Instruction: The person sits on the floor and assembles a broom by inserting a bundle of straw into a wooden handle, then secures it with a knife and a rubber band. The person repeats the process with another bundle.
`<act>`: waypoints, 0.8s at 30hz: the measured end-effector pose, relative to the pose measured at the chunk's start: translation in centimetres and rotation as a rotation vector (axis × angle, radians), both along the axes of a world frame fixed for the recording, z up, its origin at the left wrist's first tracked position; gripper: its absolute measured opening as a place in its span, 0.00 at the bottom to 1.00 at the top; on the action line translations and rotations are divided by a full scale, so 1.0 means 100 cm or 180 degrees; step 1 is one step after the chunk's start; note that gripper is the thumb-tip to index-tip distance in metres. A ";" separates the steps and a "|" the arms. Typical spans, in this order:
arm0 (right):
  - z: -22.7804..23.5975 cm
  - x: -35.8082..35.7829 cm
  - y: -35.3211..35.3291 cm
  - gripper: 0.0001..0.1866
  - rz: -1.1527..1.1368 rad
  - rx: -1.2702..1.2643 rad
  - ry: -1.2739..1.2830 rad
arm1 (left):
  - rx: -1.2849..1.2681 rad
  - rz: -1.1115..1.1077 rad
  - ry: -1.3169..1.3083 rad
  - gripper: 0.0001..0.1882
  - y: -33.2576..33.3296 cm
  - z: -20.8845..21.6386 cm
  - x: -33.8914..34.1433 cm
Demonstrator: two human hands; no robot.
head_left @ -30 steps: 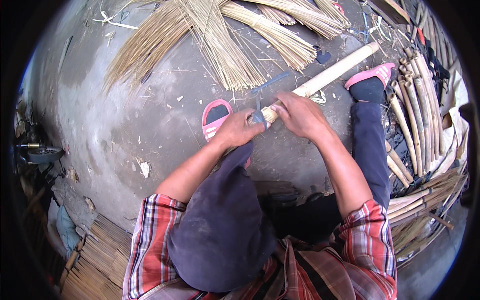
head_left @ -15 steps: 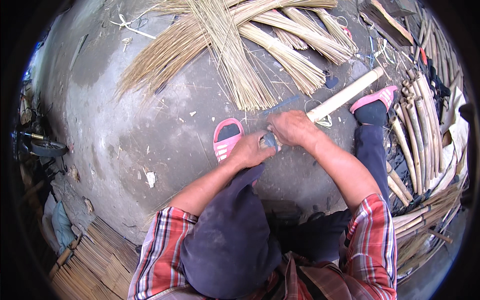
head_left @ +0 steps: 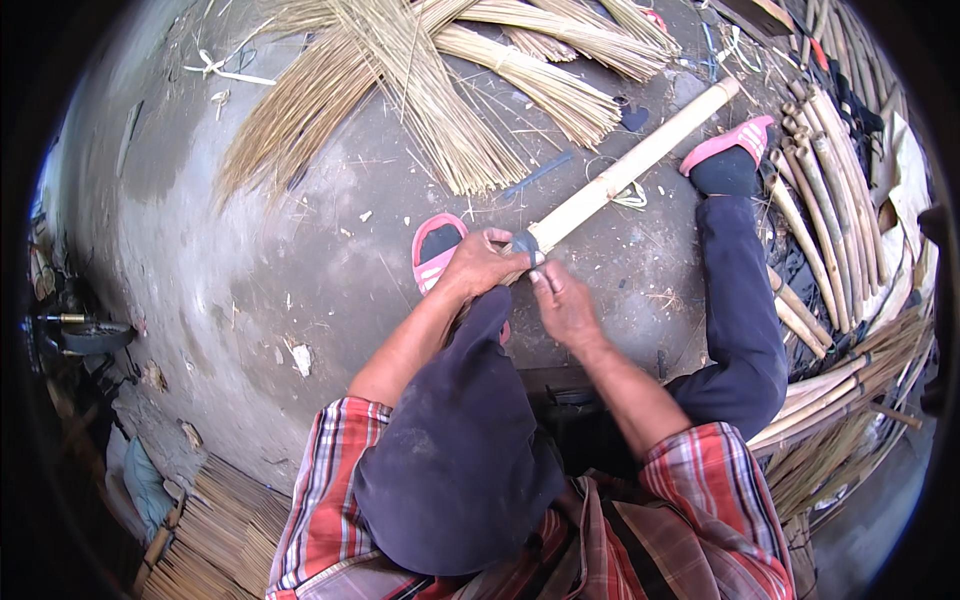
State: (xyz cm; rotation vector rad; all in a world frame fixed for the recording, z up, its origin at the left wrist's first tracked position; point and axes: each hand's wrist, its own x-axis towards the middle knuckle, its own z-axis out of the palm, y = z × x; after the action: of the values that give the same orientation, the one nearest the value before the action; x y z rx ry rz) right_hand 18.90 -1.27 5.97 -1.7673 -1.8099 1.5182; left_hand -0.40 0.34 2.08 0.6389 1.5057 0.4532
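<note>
Thumb and fingers of my right hand (head_left: pixel 570 306) close narrowly at the grey band (head_left: pixel 524 243); I cannot tell whether they pinch its tail. My left hand (head_left: pixel 481 264) grips the banded near end of the pale pole (head_left: pixel 640 168). Binding appears in hand; the next turn likely calls for steady tension. Stalk bundles (head_left: pixel 432 95) lie farther off.

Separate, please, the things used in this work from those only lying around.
Seemingly in use:
pale bamboo pole, its end gripped by the left hand
dark strip around that end, right hand at it

Apparently just lying about:
straw bundles
loose blue strip
stacked poles at right
</note>
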 end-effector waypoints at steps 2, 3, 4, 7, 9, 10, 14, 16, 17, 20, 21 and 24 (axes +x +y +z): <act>-0.008 -0.003 -0.008 0.10 -0.0229 0.0076 0.0113 | -0.0031 -0.0024 -0.0047 0.35 0.003 0.008 0.002; -0.009 -0.006 -0.011 0.10 -0.0344 -0.0009 0.0064 | -0.0051 -0.0050 -0.0057 0.35 0.005 0.011 0.003; -0.010 -0.008 -0.012 0.09 -0.0527 -0.0068 -0.0118 | -0.0051 -0.0140 0.0051 0.36 0.007 0.014 0.004; -0.004 -0.011 -0.015 0.08 -0.0526 0.0629 -0.0469 | -0.0064 -0.0341 0.0311 0.38 0.009 0.018 0.007; -0.001 -0.018 -0.017 0.09 -0.0640 0.0820 -0.0341 | -0.0021 -0.0387 0.0444 0.38 0.010 0.018 0.008; -0.001 -0.022 -0.018 0.09 -0.0655 0.0803 -0.0320 | -0.0045 -0.0415 0.0321 0.37 0.011 0.017 0.007; -0.008 -0.034 -0.020 0.12 -0.0902 0.1057 -0.0506 | -0.0036 -0.0553 0.0281 0.34 0.011 0.016 0.006; -0.013 -0.034 -0.018 0.12 -0.0900 0.1281 -0.0684 | 0.0031 -0.0675 0.0388 0.34 0.011 0.016 0.007; -0.015 -0.032 -0.016 0.12 -0.0815 0.1141 -0.0749 | 0.0070 -0.0748 0.0433 0.34 0.010 0.016 0.007; -0.019 -0.023 -0.009 0.11 -0.0643 0.0971 -0.0863 | 0.0200 -0.0708 0.0575 0.36 0.006 0.013 0.010; -0.020 -0.019 -0.006 0.10 -0.0596 0.0982 -0.0806 | 0.0194 -0.0666 0.0618 0.36 0.004 0.010 0.010; -0.016 -0.006 0.001 0.11 -0.0173 0.1172 -0.0459 | 0.0085 -0.0788 0.0414 0.38 0.003 -0.002 0.005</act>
State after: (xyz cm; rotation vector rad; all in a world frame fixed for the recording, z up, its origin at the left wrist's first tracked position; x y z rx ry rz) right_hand 18.35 -1.22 4.39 -1.7593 -1.9377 0.9789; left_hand 0.05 0.60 1.85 0.8776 1.5203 0.2457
